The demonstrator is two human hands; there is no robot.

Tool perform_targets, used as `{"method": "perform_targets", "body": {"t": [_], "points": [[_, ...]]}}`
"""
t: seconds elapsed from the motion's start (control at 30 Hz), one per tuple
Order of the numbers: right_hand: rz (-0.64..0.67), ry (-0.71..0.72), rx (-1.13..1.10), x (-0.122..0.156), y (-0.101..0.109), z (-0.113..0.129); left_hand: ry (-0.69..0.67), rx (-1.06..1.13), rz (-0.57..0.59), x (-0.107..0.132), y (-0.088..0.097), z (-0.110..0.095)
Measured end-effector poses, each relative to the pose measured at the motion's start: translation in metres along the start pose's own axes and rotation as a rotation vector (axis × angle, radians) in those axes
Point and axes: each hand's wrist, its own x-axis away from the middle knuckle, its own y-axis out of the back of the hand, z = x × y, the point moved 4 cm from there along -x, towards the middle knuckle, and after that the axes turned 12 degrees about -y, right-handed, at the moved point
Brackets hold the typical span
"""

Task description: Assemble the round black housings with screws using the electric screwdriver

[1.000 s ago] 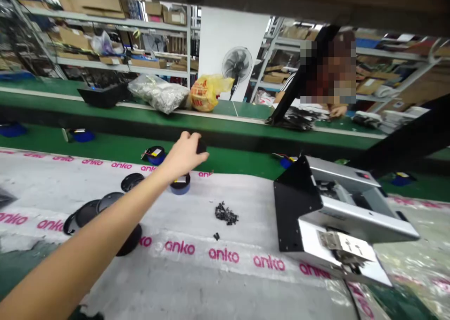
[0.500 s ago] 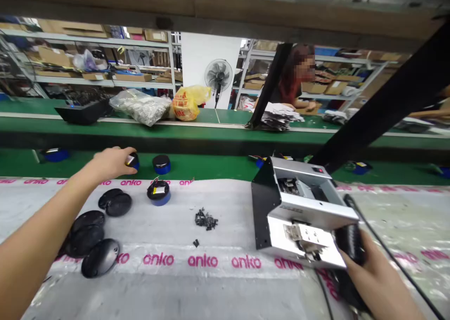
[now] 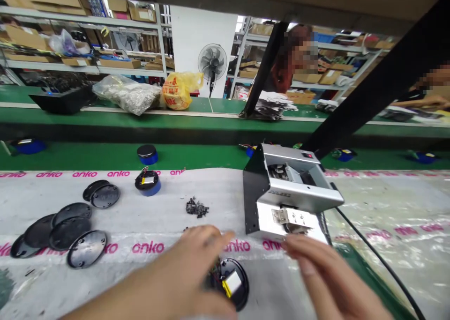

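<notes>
Bench inventory, near to far.

1. Left hand (image 3: 190, 268): is reaching in from the lower left and lying against the left edge of the round black unit (image 3: 235, 286), fingers loosely extended. It is blurred, so whether it is actually gripping cannot be told.
2. Round black unit: is lying face up on the white printed sheet (image 3: 147, 282) at the near edge, showing a yellow-labelled cell inside.
3. Right hand (image 3: 316, 273): is hovering just right of the unit, fingers stretched out and slightly parted, holding nothing.
4. Metal machine (image 3: 291, 193): is standing just beyond the right hand, with a black cable (image 3: 372, 249) trailing off to the right.
5. Heap of small black parts (image 3: 197, 207): is lying left of the machine.
6. Black round lids (image 3: 75, 226): are lying scattered at the left, some overlapping.
7. Blue-based unit (image 3: 147, 183): is sitting on the sheet's far edge, with another blue-based piece (image 3: 146, 154) on the green belt (image 3: 87, 153) behind it.
8. Far bench: a clear bag (image 3: 126, 93) and a yellow bag (image 3: 179, 90) are sitting side by side, touching.
</notes>
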Motion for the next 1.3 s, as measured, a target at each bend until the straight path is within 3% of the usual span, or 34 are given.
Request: {"method": "perform_targets", "body": {"t": [0.1,0.2,0.33,0.43,0.57,0.7,0.8,0.9,0.97,1.13,1.3], "points": [[0.215,0.167,0.038,0.005,-0.037,0.042,0.246,-0.11,-0.136,-0.003,0.055,0.038],[0.324,0.142,0.187,0.003,-0.071,0.071,0.3,-0.195,-0.156,-0.017,0.076,0.066],[0.519,0.062,0.368,-0.002,-0.099,0.091,0.263,-0.187,-0.122,-0.027,0.062,0.08],[0.618,0.069,0.337,-0.004,-0.102,0.091,0.227,-0.164,-0.15,-0.027,0.056,0.08],[0.597,-0.001,0.135,-0.005,-0.088,0.076,0.187,-0.085,-0.22,-0.025,0.057,0.075],[0.641,-0.214,-0.182,-0.003,-0.078,0.057,0.17,0.08,-0.263,-0.016,0.05,0.061],[0.639,-0.259,-0.328,-0.001,-0.074,0.05,0.183,0.361,-0.298,-0.004,0.039,0.052],[0.615,-0.178,-0.39,-0.001,-0.072,0.05,0.294,0.838,-0.393,0.007,0.021,0.053],[0.638,-0.235,-0.464,0.0,-0.074,0.048,0.373,1.059,-0.439,0.013,0.009,0.056],[0.657,-0.589,-0.717,-0.001,-0.082,0.036,0.45,1.242,-0.44,0.019,-0.007,0.057],[0.69,-0.553,-0.764,-0.003,-0.082,0.04,0.477,1.351,-0.398,0.022,-0.013,0.055]]}}
